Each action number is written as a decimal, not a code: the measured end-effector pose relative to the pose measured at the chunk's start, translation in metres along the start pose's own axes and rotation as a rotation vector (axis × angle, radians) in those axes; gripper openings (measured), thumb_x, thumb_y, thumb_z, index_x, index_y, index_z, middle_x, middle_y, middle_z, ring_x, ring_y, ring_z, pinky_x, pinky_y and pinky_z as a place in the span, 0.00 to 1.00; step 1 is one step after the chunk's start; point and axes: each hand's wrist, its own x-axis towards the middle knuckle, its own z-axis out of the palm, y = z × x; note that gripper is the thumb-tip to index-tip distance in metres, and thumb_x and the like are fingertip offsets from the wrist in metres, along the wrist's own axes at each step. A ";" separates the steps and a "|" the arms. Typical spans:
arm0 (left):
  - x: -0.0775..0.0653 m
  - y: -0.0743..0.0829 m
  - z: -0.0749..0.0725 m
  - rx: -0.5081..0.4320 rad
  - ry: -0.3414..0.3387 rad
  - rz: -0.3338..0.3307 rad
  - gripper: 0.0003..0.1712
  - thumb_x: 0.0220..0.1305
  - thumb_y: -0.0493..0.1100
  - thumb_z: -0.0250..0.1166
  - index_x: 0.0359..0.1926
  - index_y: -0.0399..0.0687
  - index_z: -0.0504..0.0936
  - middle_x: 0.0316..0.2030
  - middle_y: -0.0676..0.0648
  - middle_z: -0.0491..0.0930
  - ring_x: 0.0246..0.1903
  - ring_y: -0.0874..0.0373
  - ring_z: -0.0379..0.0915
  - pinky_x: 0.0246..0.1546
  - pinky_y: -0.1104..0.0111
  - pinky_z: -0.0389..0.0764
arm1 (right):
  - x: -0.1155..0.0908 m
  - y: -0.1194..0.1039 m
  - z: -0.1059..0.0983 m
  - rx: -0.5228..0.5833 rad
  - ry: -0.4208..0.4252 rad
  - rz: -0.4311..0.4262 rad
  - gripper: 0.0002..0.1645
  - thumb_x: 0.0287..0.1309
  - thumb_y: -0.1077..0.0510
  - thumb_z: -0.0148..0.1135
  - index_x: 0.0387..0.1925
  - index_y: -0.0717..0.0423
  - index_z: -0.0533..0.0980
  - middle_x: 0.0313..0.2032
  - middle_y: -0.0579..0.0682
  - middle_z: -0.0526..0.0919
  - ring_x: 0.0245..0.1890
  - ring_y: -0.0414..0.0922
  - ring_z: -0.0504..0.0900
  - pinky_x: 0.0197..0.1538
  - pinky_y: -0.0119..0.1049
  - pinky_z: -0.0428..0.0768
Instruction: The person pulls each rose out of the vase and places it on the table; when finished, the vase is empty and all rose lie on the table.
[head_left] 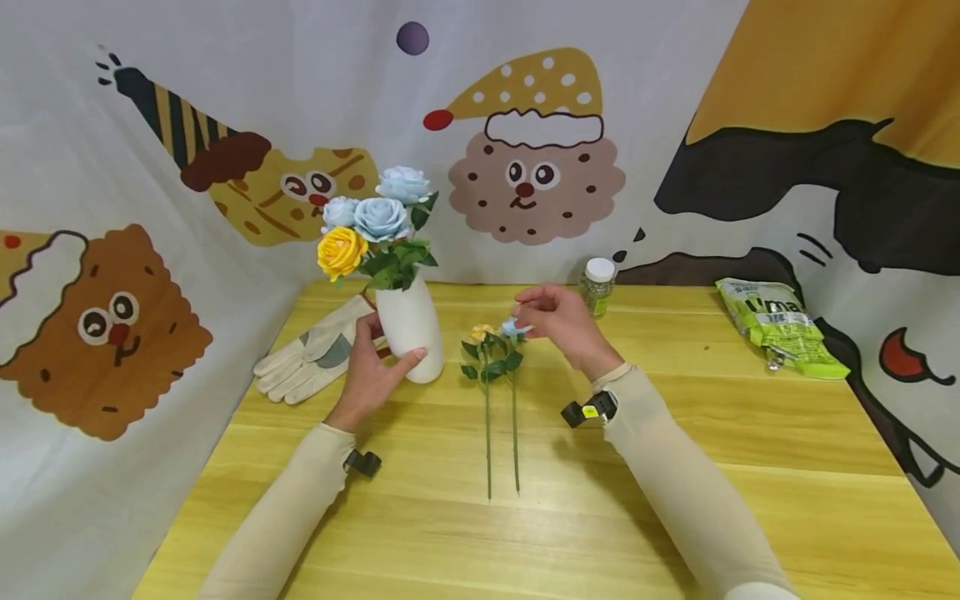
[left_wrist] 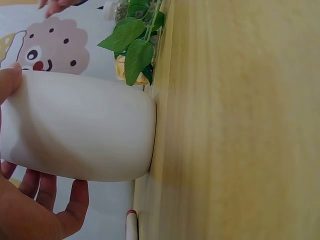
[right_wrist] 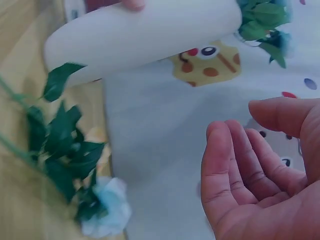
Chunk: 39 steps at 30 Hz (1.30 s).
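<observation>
Straight ahead at twelve o'clock on the wooden table [head_left: 420, 533], two loose flowers lie side by side, bare stem ends toward you: a yellow rose [head_left: 482, 332] and a blue rose [head_left: 513, 328]. That layout probably leaves both stems easy to reach, though their leaves crowd together.

At eleven o'clock, your left hand [head_left: 372, 364] grasps the white vase [head_left: 412, 329] by its lower body, thumb on the near face, fingers round the far side. The grip seems meant to steady it, since the bunch of three pale blue blooms [head_left: 382, 218] and one yellow bloom [head_left: 342, 252] spreads out above a narrow base, which stands on the table. Between ten and eleven, partly behind that hand, lies a work glove [head_left: 300, 375], probably just set aside.

Between twelve and one, your right hand [head_left: 562, 321] hovers above the blue rose, holding nothing, thumb and loosely bent fingers apart.

Farther out, a green bag [head_left: 776, 321] lies at two o'clock and a white-lidded jar [head_left: 597, 293] stands near one, both apparently kept out of your working space.
</observation>
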 end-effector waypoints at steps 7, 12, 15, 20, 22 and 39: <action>0.001 0.001 0.000 0.010 0.000 0.008 0.48 0.63 0.50 0.79 0.73 0.43 0.59 0.65 0.39 0.68 0.65 0.41 0.69 0.62 0.44 0.79 | 0.004 -0.027 0.008 0.014 0.011 -0.086 0.15 0.72 0.54 0.68 0.54 0.58 0.81 0.46 0.56 0.86 0.46 0.53 0.88 0.49 0.46 0.90; 0.000 0.000 0.000 0.004 -0.008 -0.007 0.47 0.63 0.48 0.78 0.73 0.43 0.59 0.65 0.39 0.67 0.64 0.44 0.69 0.63 0.45 0.79 | 0.008 -0.046 0.019 0.039 0.012 -0.141 0.14 0.72 0.53 0.68 0.53 0.55 0.82 0.46 0.55 0.87 0.47 0.54 0.87 0.51 0.46 0.89; 0.000 0.001 0.000 -0.008 -0.010 -0.013 0.48 0.62 0.45 0.78 0.73 0.43 0.58 0.65 0.38 0.67 0.64 0.43 0.69 0.63 0.44 0.79 | 0.013 -0.057 0.027 0.064 0.020 -0.191 0.12 0.72 0.55 0.68 0.52 0.56 0.82 0.44 0.54 0.88 0.47 0.57 0.87 0.48 0.42 0.89; 0.002 0.003 0.001 0.000 -0.006 -0.027 0.48 0.62 0.42 0.78 0.74 0.42 0.57 0.66 0.37 0.66 0.65 0.40 0.68 0.64 0.42 0.77 | 0.024 -0.075 0.041 0.080 0.032 -0.283 0.11 0.74 0.58 0.66 0.52 0.57 0.83 0.46 0.57 0.89 0.45 0.50 0.88 0.48 0.39 0.89; 0.002 0.006 0.002 0.011 -0.008 -0.041 0.48 0.63 0.42 0.77 0.74 0.41 0.57 0.66 0.35 0.66 0.66 0.39 0.68 0.64 0.41 0.77 | 0.029 -0.082 0.045 0.073 0.025 -0.314 0.11 0.74 0.59 0.65 0.53 0.57 0.84 0.48 0.58 0.89 0.46 0.47 0.88 0.50 0.39 0.89; -0.006 0.040 0.000 -0.005 -0.037 -0.060 0.48 0.64 0.40 0.75 0.74 0.35 0.55 0.67 0.31 0.64 0.67 0.35 0.66 0.66 0.38 0.74 | 0.069 -0.106 0.074 0.079 -0.090 -0.349 0.14 0.76 0.63 0.61 0.58 0.60 0.83 0.54 0.57 0.89 0.48 0.46 0.88 0.52 0.42 0.89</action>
